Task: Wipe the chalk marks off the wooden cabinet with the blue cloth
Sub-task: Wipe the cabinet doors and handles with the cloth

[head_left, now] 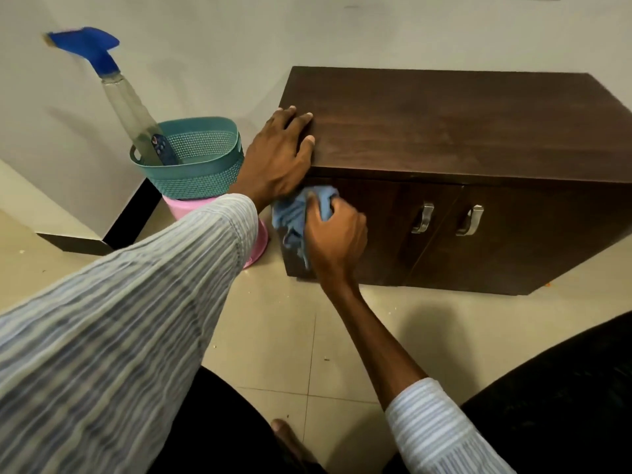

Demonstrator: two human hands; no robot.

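A low dark wooden cabinet (444,131) stands on the tiled floor against the wall, with two doors and two metal handles (422,218). My left hand (280,155) lies flat on the cabinet's top left corner, fingers spread. My right hand (337,234) grips a crumpled blue cloth (295,213) and presses it against the left end of the cabinet's front, just under the top edge. No chalk marks are visible; the cloth and hands hide that spot.
Left of the cabinet a teal perforated basket (201,165) sits on a pink tub (256,241); a clear spray bottle with a blue head (113,90) leans in the basket. My dark-clothed knees fill the bottom corners. Beige tiled floor lies between.
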